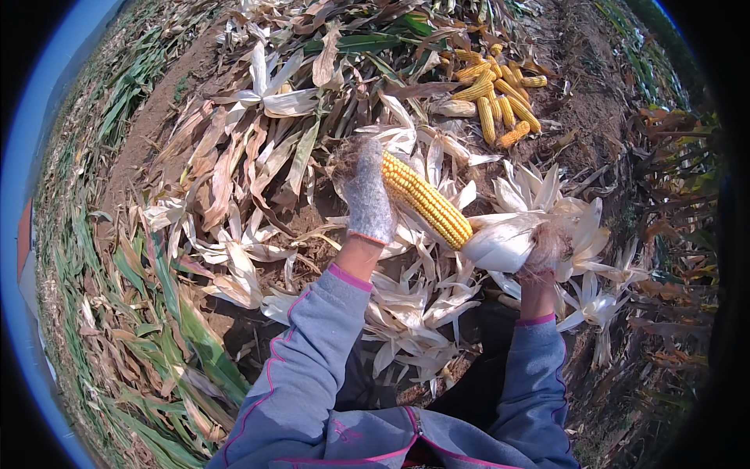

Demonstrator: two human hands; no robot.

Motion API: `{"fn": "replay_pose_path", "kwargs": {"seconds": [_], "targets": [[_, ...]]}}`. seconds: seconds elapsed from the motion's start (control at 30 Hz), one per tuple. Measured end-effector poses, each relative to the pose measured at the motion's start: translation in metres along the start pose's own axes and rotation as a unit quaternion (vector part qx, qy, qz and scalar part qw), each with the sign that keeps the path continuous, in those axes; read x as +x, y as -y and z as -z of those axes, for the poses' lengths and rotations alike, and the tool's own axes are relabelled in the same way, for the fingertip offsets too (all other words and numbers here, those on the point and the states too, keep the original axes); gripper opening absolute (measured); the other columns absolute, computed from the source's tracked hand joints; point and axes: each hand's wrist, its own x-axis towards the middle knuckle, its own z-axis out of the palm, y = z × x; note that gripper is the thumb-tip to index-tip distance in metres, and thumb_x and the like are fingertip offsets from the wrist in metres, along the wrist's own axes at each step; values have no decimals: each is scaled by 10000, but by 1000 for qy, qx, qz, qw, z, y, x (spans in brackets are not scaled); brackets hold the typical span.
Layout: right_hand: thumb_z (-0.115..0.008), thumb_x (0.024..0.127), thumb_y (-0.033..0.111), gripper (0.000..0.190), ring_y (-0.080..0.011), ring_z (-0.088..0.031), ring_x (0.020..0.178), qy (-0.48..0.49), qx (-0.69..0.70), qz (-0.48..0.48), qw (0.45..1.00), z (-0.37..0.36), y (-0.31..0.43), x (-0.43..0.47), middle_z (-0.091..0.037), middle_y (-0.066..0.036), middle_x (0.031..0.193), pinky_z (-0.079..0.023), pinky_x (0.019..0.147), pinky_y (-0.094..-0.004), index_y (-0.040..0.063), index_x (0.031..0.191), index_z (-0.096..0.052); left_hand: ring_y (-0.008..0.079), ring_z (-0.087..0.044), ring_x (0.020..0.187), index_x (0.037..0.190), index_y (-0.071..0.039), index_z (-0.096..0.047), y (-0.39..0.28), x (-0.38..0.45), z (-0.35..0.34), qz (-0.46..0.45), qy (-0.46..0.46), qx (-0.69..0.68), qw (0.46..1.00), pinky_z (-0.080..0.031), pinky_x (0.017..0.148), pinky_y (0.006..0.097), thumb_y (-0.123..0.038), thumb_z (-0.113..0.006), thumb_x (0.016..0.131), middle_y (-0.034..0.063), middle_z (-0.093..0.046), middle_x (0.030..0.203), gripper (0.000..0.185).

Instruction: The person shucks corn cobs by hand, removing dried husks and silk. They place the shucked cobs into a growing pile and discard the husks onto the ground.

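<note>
A bare yellow ear of corn [428, 202] slants across the middle of the view. Its upper left end is in my left hand [369, 190], which wears a pale knit glove. Pale husk leaves [504, 243] are folded back at the ear's lower right end. My right hand [545, 249], gloved too and partly hidden by husk and corn silk, grips these leaves. Brown silk [345, 158] hangs by my left hand. Loose dry husks [422, 299] lie on the ground below the ear.
Several husked ears [498, 94] form a pile on the soil at the upper right. Cut corn stalks with dry and green leaves [351, 44] lie beyond my hands and to the left. More opened husks [592, 302] are right of my right hand, near brownish plants [674, 234].
</note>
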Motion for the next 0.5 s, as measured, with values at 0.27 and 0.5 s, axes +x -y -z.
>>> {"fn": "replay_pose_path", "kwargs": {"seconds": [0.27,0.5], "targets": [[-587,814,69,494,-265,-515,1121,-86,-615,181,763,-113,47,11,-547,-131,1209,-397,968,-381,47,1287,-445,140,-576,852,1082,-33,-580,-2,14,14,-161,-48,245,955,-475,762,280,-309,-657,861,27,-609,959,361],[-540,926,223,533,-255,-409,1259,203,-433,8,878,-216,16,-51,-383,-169,1382,-324,1041,-361,18,1371,-329,291,-489,1128,1209,1,-501,30,-3,5,-173,34,349,920,-368,973,372,-283,-484,956,172,-521,1212,380]]}}
